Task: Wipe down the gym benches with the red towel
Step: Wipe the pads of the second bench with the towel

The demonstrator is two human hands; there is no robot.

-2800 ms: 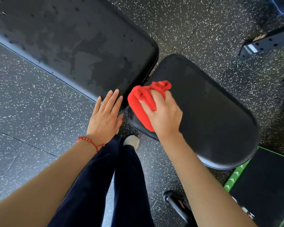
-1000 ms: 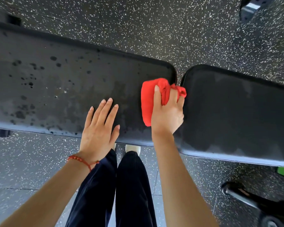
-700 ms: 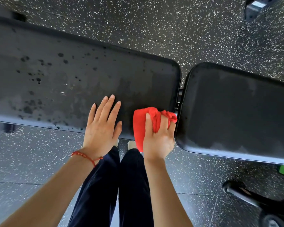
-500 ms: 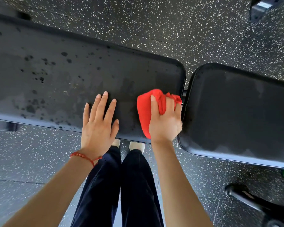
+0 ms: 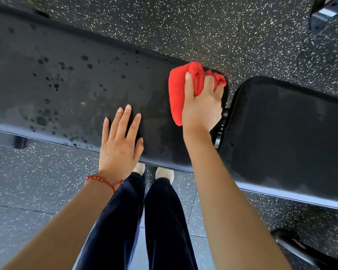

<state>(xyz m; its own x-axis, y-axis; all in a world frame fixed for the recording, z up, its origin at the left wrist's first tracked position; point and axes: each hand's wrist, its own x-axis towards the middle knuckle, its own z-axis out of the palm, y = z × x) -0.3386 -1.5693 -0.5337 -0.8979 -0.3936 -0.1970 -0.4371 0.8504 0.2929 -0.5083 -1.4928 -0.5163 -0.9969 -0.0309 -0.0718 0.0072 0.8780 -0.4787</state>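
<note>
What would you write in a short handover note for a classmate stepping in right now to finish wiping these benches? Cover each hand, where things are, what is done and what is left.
Right hand: gripping the bunched red towel, pressed on the far right corner of the long bench pad.
Left hand: flat and empty on the same pad's near edge, bracing.
Done: the pad's right end looks smeared and mostly free of droplets.
Left: dark droplets cover the pad's middle and left. The seat pad to the right shows few marks; I cannot tell if it needs more.
</note>
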